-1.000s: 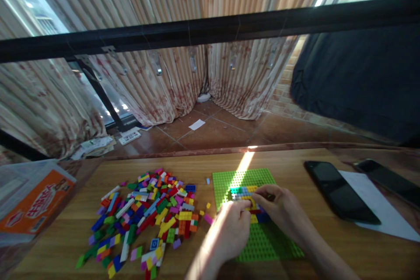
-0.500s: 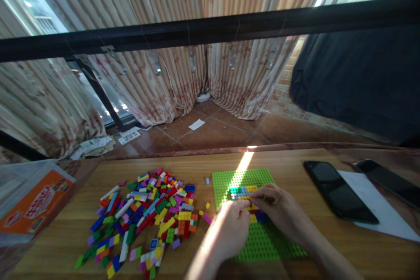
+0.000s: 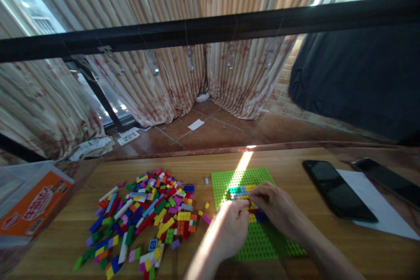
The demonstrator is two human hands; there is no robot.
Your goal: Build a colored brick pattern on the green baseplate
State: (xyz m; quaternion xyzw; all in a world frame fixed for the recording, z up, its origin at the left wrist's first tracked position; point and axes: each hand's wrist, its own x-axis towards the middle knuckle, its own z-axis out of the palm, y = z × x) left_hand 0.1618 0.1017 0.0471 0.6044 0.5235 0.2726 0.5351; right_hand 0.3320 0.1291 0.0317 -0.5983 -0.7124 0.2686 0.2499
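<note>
A green studded baseplate (image 3: pixel 256 243) lies on the wooden table, with a block of toy bricks (image 3: pixel 241 191) in teal, light blue, yellow, red and dark blue built on its middle. My left hand (image 3: pixel 231 229) is over the plate's left part, fingers curled and the index finger stretched to the bricks' near side. From the right, my right hand (image 3: pixel 278 208) has its thumb and fingers pinched together at the bricks' right side. The fingers hide part of the build, and whatever lies between them is too small or covered to name.
A wide pile of loose coloured bricks (image 3: pixel 144 214) spreads over the table's left half. A black phone (image 3: pixel 337 190) lies partly on white paper (image 3: pixel 383 210), with a second dark phone (image 3: pixel 390 179) beyond. A clear box with an orange label (image 3: pixel 36 205) stands far left.
My right hand's fingertips have shifted very slightly left over the bricks. My left hand stays in nearly the same place, and the view has moved a little.
</note>
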